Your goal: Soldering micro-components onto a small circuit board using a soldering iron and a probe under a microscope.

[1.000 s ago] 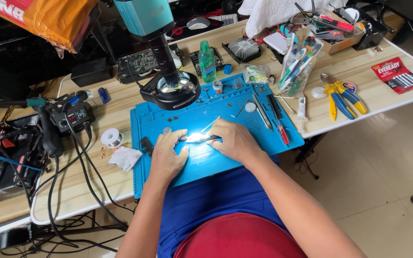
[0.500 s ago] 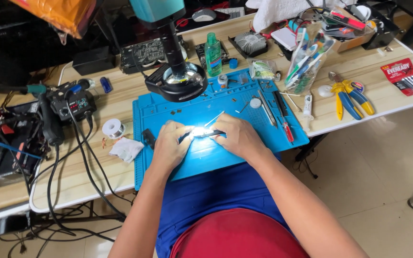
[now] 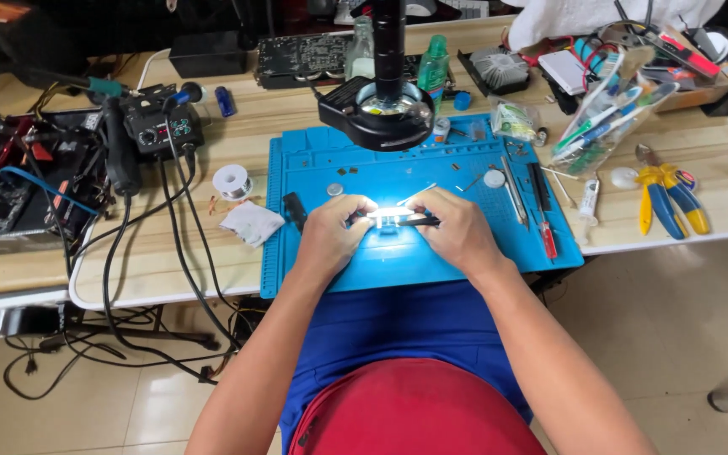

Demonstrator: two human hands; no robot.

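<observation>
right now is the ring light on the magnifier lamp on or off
On. The mat glows bright white-blue directly under the lamp head, washing out the small part held between the left hand and right hand.

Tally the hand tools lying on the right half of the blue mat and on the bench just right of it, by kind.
Red-handled screwdriver: 1
Metal tweezers: 1
Yellow-and-blue-handled pliers: 1
Syringe: 1
Total: 4
</observation>
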